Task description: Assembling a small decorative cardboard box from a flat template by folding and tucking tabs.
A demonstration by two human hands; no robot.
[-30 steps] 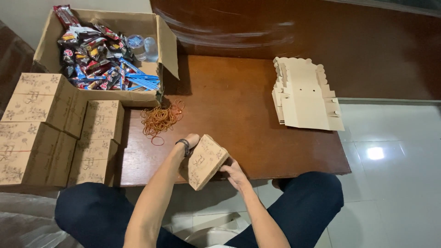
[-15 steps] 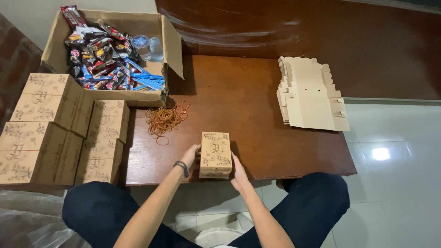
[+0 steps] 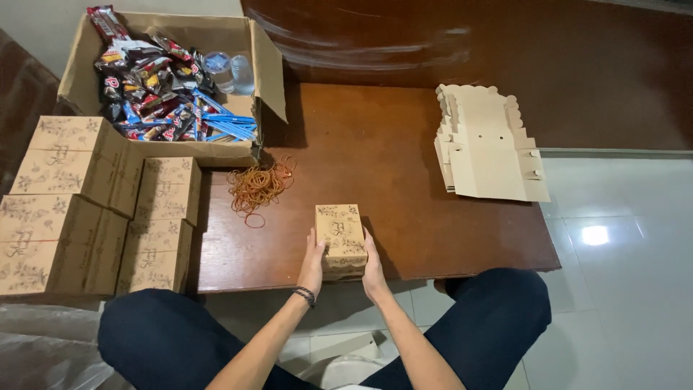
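A small brown cardboard box (image 3: 339, 235) with a printed floral top stands upright on the near edge of the low wooden table (image 3: 404, 180). My left hand (image 3: 314, 263) presses against its left side and my right hand (image 3: 372, 269) against its right side, so both hands clasp it. A dark band circles my left wrist. A heap of orange rubber bands (image 3: 258, 186) lies on the table just beyond and left of the box.
Several finished printed boxes (image 3: 94, 202) are stacked at the left. A large open carton (image 3: 268, 65) behind them holds snack packets and water cups. A pile of flat unfolded box blanks (image 3: 487, 144) lies at the table's right. My crossed legs are below.
The box was held tilted above the table edge; it has since been turned flat and set down on the table, and both hands now grip its sides.
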